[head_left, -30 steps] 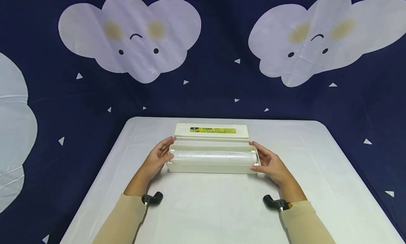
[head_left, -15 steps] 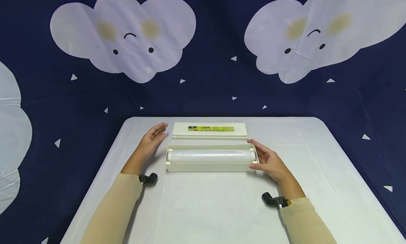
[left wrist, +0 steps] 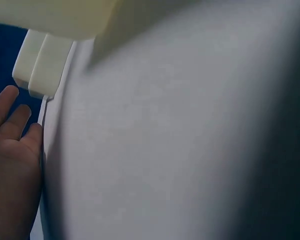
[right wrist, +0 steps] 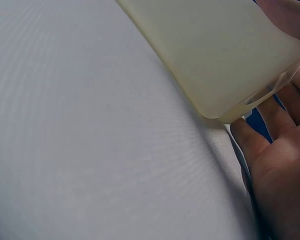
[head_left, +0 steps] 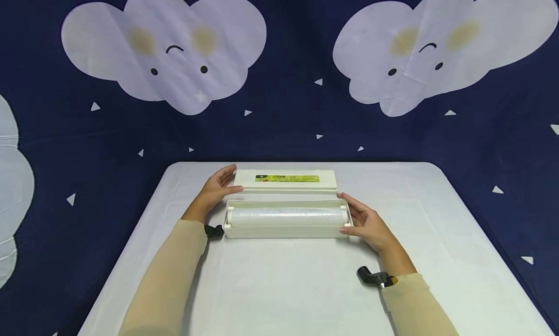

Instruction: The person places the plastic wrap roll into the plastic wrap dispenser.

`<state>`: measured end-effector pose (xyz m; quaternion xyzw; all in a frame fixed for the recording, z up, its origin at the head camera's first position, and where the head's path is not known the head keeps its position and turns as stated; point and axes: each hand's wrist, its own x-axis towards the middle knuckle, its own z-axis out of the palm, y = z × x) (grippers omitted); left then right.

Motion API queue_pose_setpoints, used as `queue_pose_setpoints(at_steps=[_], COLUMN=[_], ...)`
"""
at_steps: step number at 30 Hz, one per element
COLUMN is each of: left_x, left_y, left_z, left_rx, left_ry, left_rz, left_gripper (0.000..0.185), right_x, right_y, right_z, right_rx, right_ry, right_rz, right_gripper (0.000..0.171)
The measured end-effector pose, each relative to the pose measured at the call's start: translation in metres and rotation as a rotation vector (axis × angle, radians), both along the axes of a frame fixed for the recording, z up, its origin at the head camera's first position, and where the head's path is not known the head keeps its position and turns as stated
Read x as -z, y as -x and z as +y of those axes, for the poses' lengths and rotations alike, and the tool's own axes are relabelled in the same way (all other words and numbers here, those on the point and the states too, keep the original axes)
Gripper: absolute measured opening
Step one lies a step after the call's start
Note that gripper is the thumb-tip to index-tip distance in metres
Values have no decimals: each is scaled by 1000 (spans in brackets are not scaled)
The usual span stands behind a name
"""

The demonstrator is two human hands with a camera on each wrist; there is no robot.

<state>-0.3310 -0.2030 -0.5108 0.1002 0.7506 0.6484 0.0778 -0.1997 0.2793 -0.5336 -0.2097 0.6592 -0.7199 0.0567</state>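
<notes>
A long cream box [head_left: 284, 232] stands on the table with its top off. Inside it lies a roll of clear cling film [head_left: 286, 216]. My right hand [head_left: 370, 228] holds the box's right end, thumb at the front corner and fingers round the far side. Behind the box rests its cream lid [head_left: 244, 180], which bears a yellow-green label [head_left: 287, 178]. At the lid's left end is my left hand [head_left: 215, 188], fingers extended and thumb by the front corner. In the left wrist view the fingers appear slightly apart from the lid's end [left wrist: 45, 65].
A white cloth covers the table [head_left: 288, 287]. Beyond its back edge hangs a dark blue curtain [head_left: 297, 108] with pale clouds and small triangles. Each wrist wears a black camera mount [head_left: 371, 276].
My left hand has let go of the box's left end and moved back to the lid's left end. The right hand stays at the box's right end.
</notes>
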Motion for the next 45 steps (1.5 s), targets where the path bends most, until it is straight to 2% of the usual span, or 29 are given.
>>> queue_pose_setpoints(at_steps=[9, 16, 22, 28, 32, 36, 45], left_x=[1, -1, -1, 1, 4, 6, 7], left_y=[10, 10, 15, 16, 15, 13, 11], left_z=[0, -1, 4, 6, 5, 2, 1], left_rx=[26, 38, 94, 81, 60, 38, 62], left_ry=[112, 218, 216, 261, 252, 191, 44], left_rz=[22, 16, 53, 87, 90, 91, 93], left_gripper=[106, 111, 107, 104, 106, 105, 95], right_x=[0, -1, 0, 3, 5, 5, 4], right_y=[1, 1, 1, 0, -1, -1, -1], right_z=[-2, -5, -2, -1, -1, -2, -1], right_rx=[-16, -21, -10, 0, 4, 4, 2], right_ry=[15, 18, 29, 19, 18, 20, 27], right_rz=[1, -11, 0, -9, -9, -11, -20], right_gripper=[102, 103, 103, 104, 104, 104, 103])
